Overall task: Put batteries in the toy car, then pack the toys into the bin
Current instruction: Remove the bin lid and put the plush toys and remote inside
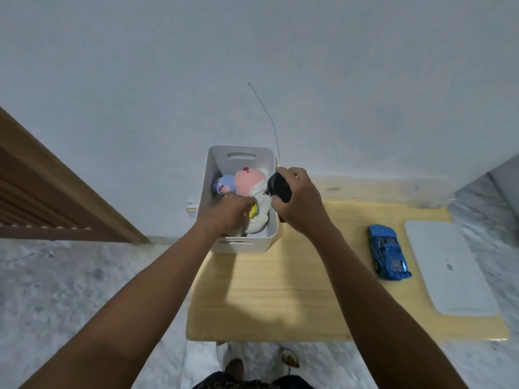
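A white bin [269, 234] stands at the far left of the small wooden table [280, 290]. Inside lie a pink and white plush toy [247, 179], a smaller blue plush [224, 184] and a white plush with a yellow part [259, 217]. My left hand [229, 213] reaches into the bin and grips the white plush. My right hand [297, 200] holds a black remote control [278, 188] over the bin's right rim, its thin wire antenna [266, 116] pointing up. The blue toy car [387, 252] sits on the table to the right, apart from both hands.
A white flat lid or board [449, 268] lies at the table's right edge beside the car. A wooden slatted frame [42, 192] stands at the left. The wall is right behind the bin. Marble floor surrounds the table; my feet [258, 360] are below its front edge.
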